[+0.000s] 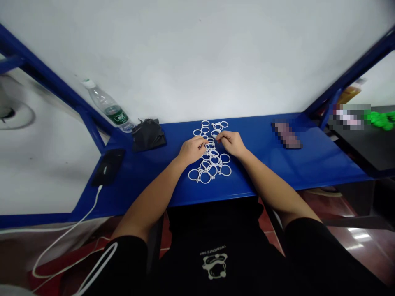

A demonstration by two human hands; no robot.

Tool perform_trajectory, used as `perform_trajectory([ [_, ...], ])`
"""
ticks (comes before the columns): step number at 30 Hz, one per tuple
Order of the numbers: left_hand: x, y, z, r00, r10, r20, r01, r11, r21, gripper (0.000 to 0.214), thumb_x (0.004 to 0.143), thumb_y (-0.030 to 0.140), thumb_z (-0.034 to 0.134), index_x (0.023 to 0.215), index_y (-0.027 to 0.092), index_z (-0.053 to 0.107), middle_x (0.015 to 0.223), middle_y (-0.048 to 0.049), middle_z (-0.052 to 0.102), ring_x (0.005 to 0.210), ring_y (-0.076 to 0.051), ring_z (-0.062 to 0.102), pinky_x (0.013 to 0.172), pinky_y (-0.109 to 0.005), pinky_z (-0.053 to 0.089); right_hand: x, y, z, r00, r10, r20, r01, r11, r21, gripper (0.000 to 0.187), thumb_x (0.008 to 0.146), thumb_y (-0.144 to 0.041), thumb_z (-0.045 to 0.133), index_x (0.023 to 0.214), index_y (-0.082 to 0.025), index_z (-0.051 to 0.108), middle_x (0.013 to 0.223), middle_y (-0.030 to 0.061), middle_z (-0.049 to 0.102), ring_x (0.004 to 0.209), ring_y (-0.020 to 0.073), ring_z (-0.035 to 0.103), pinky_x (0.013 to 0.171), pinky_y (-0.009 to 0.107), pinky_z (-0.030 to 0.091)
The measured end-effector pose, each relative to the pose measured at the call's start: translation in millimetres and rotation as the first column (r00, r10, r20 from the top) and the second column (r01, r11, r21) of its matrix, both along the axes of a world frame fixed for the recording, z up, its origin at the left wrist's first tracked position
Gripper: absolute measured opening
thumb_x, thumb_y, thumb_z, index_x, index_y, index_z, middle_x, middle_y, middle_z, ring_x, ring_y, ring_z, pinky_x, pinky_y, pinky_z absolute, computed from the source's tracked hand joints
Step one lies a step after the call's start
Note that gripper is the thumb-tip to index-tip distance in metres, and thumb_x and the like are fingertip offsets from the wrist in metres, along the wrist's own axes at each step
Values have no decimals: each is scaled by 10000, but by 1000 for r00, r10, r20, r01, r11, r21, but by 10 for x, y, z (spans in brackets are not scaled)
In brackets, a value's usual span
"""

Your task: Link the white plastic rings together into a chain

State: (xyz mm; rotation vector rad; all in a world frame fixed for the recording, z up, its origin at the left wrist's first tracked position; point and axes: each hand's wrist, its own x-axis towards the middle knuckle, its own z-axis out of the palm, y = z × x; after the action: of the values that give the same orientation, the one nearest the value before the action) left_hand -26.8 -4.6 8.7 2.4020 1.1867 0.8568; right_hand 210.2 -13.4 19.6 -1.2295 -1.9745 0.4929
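A cluster of white plastic curtain rings (225, 170), with small eyelets on their rims, lies on the blue table (185, 193) in front of me. Many of them overlap. My left hand (193, 150) is at the left side of the cluster, its fingers curled and pinched on a ring, partly hidden by the fingertips. On the right, my right hand (232, 143) has thumb and forefinger closed at the edge of another white ring (214, 134). A few more rings lie beyond both hands, toward the wall.
A crumpled black plastic bag (149, 135) and a green-labelled water bottle (114, 110) stand at the back left. A black power bank (108, 167) with a white cable (95, 201) lies at the left edge. A blurred phone-like object (286, 135) is at right. Blue frame bars flank the table.
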Motion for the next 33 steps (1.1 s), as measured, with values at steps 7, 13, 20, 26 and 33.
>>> perform_trajectory([
  [7,0,28,5,999,-35,-20,35,999,-9,391,897,44,526,1098,240,799,1188,-36,763,1102,-175,705,1016,-332,563,16,-16,-24,996,87,-5,-87,996,-6,465,853,-180,555,1307,-207,648,1014,20,816,605,131,624,676,270,520],
  [13,-11,-5,3,992,-127,12,127,992,11,386,912,35,496,1031,237,802,1137,-26,785,1056,-152,728,982,-306,569,186,233,-208,987,-88,135,79,994,73,337,914,-178,565,1203,-197,738,1207,96,769,998,251,718,926,382,576],
  [20,-29,-1,-4,997,-48,52,50,998,-24,249,963,208,605,1164,211,754,1234,-59,770,783,-123,714,839,-283,583,165,297,-285,951,-71,301,63,997,36,478,875,-49,531,1256,-230,756,1339,89,726,1195,283,689,1029,420,559],
  [26,-12,297,-86,982,168,-85,-175,982,-73,362,1034,243,534,1357,244,699,1409,-54,697,1257,-242,670,1067,-350,529,139,260,-210,935,-18,353,21,1000,-3,344,927,-164,620,1223,-238,778,1130,80,771,978,255,721,898,374,569],
  [33,-80,321,-76,943,242,-228,-271,956,-108,322,1028,281,569,1291,279,754,1260,-60,731,1135,-245,692,993,-326,528,120,185,-109,928,-29,371,58,996,-68,323,947,-236,649,1254,-223,748,1165,79,750,1014,238,700,913,354,547],
])
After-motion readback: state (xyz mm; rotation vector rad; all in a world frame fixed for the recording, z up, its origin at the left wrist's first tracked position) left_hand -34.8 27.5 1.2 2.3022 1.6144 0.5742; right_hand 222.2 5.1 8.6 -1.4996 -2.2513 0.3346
